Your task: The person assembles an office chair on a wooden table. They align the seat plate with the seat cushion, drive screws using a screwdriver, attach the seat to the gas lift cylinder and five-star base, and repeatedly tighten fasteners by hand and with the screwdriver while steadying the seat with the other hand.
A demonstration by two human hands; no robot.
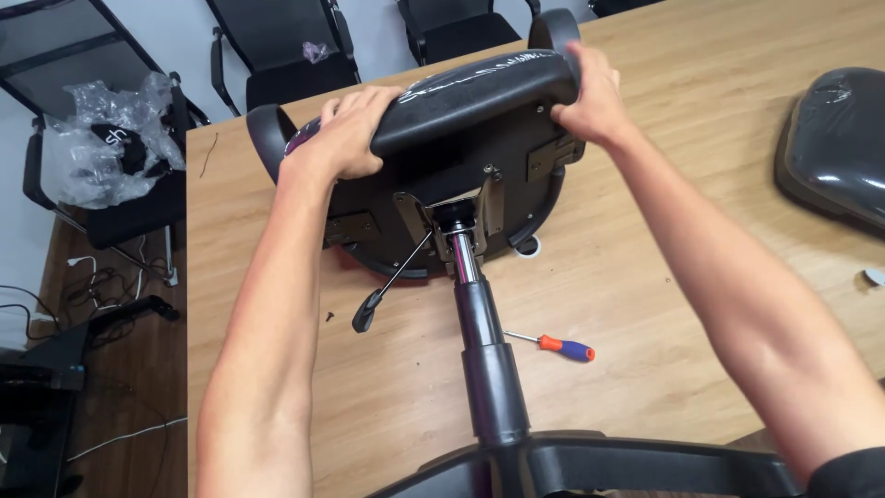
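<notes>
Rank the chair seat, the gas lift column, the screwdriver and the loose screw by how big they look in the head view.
1. chair seat
2. gas lift column, though it is nearer the camera, so it looks enlarged
3. screwdriver
4. loose screw

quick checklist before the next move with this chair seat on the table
1. Left hand grips the seat edge: ok.
2. Right hand grips the far end: ok.
3. Gas lift column sits in the seat plate: looks seated, how firmly cannot tell.
4. Screwdriver lies apart from the column: ok.
5. Small screw lies loose on the table: not ok.
6. Lever hangs free: ok.
</notes>
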